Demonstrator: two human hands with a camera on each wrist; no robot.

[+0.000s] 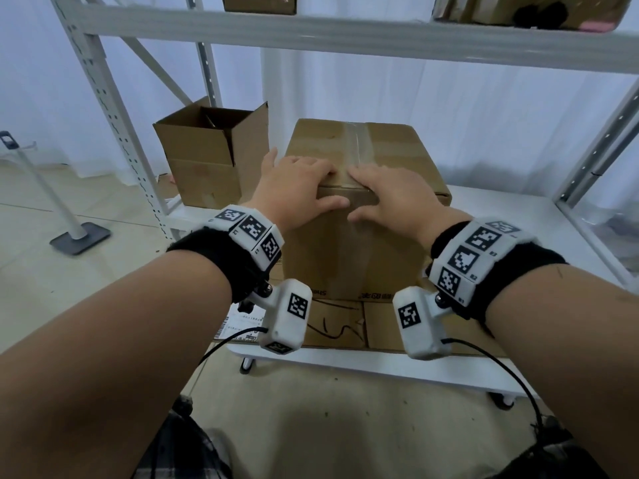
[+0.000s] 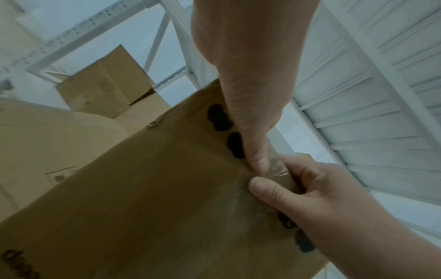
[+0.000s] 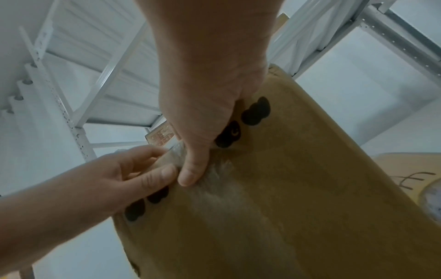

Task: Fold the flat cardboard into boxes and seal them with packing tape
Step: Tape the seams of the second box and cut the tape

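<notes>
We face a white rack [image 1: 103, 108] whose low shelf [image 1: 501, 216] carries everything in reach. On it lies flat cardboard [image 1: 345, 323], and on that stands the box [image 1: 387, 157], closed, with clear tape [image 1: 358, 140] running along its top seam and down the near face. Behind it to the left stands an open box [image 1: 207, 157] with its flaps up.

From the head view our left hand [image 1: 294, 188] and right hand [image 1: 397, 195] lie side by side over the box's near top edge, fingers laid flat on the top, thumbs on the front face, their tips nearly meeting at the tape. Neither hand grips anything; both press down with fingers stretched out.

The wrist views give what the head view hides. From the left wrist we see the left thumb [image 2: 255, 151] and the right thumb [image 2: 267, 190] pressing the tape's [image 2: 274, 169] glossy end onto the front face, the right hand's [image 2: 334, 203] fingers bent over the edge. Dark printed marks [image 2: 219, 117] sit along that edge, which the head view does not show. From the right wrist the tape [image 3: 214, 188] shows as a pale, wrinkled streak running down the face below the right thumb [image 3: 193, 169], with the left thumb [image 3: 157, 179] just beside it. This view also catches a scribble on the flat cardboard [image 3: 405, 169] at the right.
</notes>
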